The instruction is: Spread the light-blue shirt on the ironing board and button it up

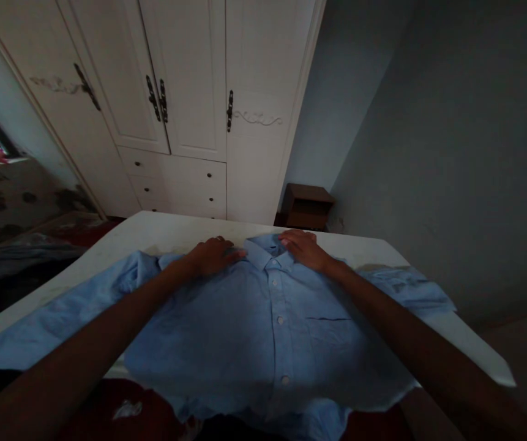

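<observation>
A light blue button-up shirt (254,331) lies face up on a white table (162,229), collar away from me, sleeves spread to both sides. My left hand (215,254) rests on the shirt's left shoulder beside the collar, fingers stretched out and lying flat; a ring shows on one finger. My right hand (303,247) lies on the right side of the collar, fingers flat and pressed on the cloth. Both forearms reach across the shirt front. The shirt's hem hangs over the near table edge.
A white wardrobe (190,104) with dark handles and drawers stands behind the table. A small brown nightstand (306,205) sits at the grey wall to the right. Dark bedding (19,257) lies at the left. A red surface (120,410) shows under the near table edge.
</observation>
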### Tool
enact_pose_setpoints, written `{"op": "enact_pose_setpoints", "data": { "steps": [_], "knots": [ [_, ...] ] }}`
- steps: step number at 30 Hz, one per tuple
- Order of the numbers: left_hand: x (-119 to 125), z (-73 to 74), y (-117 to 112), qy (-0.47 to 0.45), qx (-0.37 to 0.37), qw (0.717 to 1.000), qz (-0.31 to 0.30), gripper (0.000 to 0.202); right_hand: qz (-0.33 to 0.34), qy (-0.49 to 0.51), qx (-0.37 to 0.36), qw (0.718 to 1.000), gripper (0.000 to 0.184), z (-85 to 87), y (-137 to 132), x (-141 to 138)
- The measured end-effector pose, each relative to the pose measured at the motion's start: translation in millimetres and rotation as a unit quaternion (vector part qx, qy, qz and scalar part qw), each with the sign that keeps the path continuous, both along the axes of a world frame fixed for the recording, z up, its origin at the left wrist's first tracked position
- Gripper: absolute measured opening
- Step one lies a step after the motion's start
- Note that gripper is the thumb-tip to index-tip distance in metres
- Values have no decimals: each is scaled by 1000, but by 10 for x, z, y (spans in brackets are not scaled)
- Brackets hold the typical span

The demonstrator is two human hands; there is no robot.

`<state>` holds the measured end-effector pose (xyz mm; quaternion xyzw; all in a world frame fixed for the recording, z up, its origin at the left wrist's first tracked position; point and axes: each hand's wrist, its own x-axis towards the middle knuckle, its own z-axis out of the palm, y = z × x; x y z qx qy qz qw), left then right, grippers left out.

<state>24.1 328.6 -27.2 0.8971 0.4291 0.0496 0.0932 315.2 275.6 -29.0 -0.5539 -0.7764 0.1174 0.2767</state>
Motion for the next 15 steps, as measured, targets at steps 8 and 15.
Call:
{"op": "enact_pose_setpoints", "data": {
  "steps": [8,15],
  "knots": [
    [-105,87,260,20,13,999,42,31,-118,147,-149,971,36,-62,304,293],
    [74,144,282,32,117,982,145,43,-274,160,-111,942,22,-60,419,181]
  ]
}}
